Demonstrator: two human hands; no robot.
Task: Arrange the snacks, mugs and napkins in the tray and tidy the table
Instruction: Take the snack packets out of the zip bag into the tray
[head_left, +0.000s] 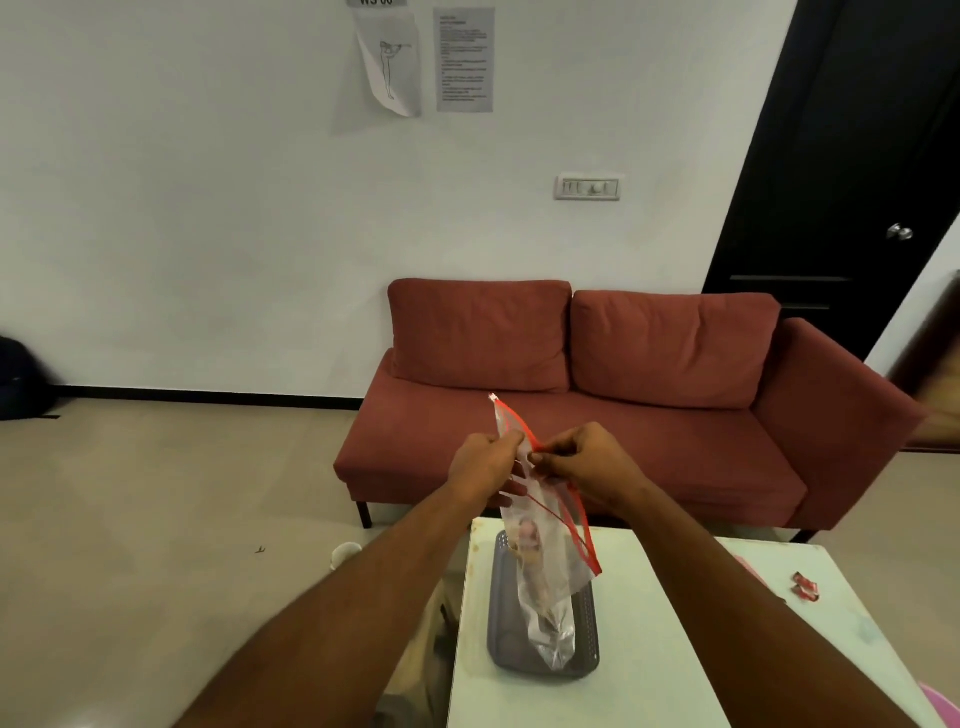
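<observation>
A clear zip bag (543, 582) with a red seal strip holds brownish snacks in its lower half. It hangs upright above a grey tray (587, 649) on the white table (649, 623). My left hand (485, 460) pinches one side of the bag's top edge. My right hand (584, 460) pinches the other side, close to the red strip. The bag's bottom reaches down to the tray; whether it touches I cannot tell.
Small red wrappers (806, 586) lie on the table's right side, and something pink (940, 704) shows at its lower right corner. A white cup (345, 553) stands on the floor left of the table. A red sofa (623, 415) faces me, with a dark door (852, 182) behind it.
</observation>
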